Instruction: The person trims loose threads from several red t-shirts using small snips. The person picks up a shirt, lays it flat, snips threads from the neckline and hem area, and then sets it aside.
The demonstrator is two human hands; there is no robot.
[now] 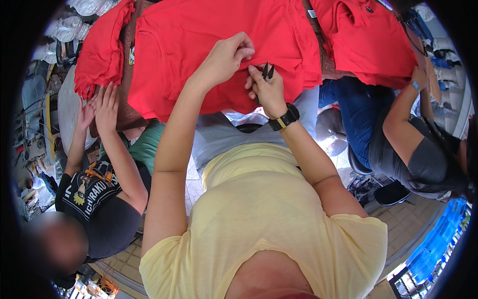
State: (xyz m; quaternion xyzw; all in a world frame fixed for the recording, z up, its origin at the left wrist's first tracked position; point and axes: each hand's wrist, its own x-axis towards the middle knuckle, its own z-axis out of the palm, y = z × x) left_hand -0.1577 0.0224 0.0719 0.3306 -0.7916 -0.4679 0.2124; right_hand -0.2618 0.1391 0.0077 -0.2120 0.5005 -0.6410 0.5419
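A stack of red garments (179, 40) lies spread over the table in front of me, its near edge hanging toward my lap. My left hand (224, 59) is over the red cloth with its fingers curled in; whatever they pinch, if anything, is too small to make out. Just right of it, at a raised fold of the cloth, my right hand (269, 92) is closed around small thread snips (269, 71). Their two dark pointed blades stick up past the fingers, slightly apart; the handles are mostly hidden in the palm. A dark watch is on my right wrist.
On the left, a person's two hands (102, 107) are at a red garment (102, 45) on the table (128, 94). At the right, another person's hand (419, 77) touches more red garments (368, 45). Blue plastic crates (438, 244) stand at the lower right.
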